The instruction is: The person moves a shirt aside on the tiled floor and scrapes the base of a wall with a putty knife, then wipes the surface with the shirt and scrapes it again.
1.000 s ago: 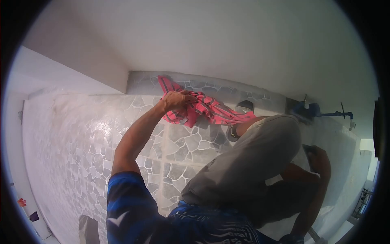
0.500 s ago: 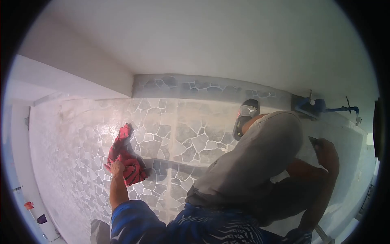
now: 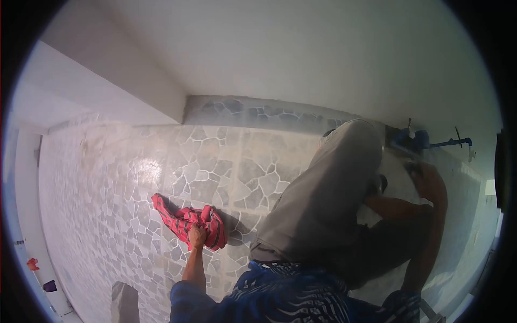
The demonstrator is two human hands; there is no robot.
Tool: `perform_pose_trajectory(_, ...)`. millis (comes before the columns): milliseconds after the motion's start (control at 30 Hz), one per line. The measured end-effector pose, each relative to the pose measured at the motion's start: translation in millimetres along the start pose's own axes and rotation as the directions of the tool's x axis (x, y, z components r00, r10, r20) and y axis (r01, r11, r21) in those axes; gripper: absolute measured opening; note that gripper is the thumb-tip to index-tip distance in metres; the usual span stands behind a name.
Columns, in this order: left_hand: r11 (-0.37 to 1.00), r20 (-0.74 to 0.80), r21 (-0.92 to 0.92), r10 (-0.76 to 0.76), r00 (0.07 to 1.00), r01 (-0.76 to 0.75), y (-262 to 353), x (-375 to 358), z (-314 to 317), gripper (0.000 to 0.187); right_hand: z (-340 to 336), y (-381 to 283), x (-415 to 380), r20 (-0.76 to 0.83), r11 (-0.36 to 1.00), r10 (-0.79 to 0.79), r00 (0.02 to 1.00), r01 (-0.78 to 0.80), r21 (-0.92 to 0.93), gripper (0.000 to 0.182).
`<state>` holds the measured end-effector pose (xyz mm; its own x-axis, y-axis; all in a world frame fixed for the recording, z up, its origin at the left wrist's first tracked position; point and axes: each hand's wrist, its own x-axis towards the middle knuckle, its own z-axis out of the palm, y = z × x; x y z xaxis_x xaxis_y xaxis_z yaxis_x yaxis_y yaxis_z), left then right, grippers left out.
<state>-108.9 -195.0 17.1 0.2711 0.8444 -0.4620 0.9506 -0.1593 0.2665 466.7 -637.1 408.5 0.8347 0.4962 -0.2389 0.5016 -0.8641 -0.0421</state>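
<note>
My left hand [image 3: 197, 237] is closed around a bunched red cloth with dark stripes [image 3: 215, 229]. One end of the cloth trails away to the left across the stone-patterned floor [image 3: 202, 177]. Off to the right, past my bent knee, my right hand [image 3: 430, 184] has its fingers curled around a small, dark, flat thing [image 3: 410, 166]. Its kind is hard to make out, since it is blurred and partly covered by the fingers. That hand is low, close to the foot of the wall.
Blue pipes with a tap [image 3: 451, 143] stick out at the right wall. A low stone-patterned ledge [image 3: 258, 112] runs along the base of the white wall [image 3: 301, 54]. My grey-trousered leg [image 3: 323, 183] fills the middle. A grey block-like thing [image 3: 124, 302] stands lower left.
My left hand has drawn the red cloth to the right and nearer my body. My right hand has shifted slightly up toward the wall, and my knee has moved left, covering my shoe.
</note>
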Motion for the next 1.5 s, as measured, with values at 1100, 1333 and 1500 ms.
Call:
perform_pose_trajectory(1100, 0.989, 0.170, 0.146, -0.052, 0.984, 0.027, 50, 36, 55, 0.062, -5, -125, 106, -0.145, 0.845, -0.505, 0.851, 0.521, 0.119, 0.022)
perform_pose_trajectory(1333, 0.988, 0.156, 0.132, -0.103, 0.982, 0.083, 65, 35, 46, 0.061, 34, -104, 178, 0.031, 0.801, -0.596, 0.802, 0.592, 0.083, 0.022)
perform_pose_trajectory(1500, 0.995, 0.145, 0.064, -0.087, 0.986, 0.079, 115, 46, 52, 0.060, 109, -118, 252, 0.084, 0.708, -0.706, 0.703, 0.704, 0.063, 0.026)
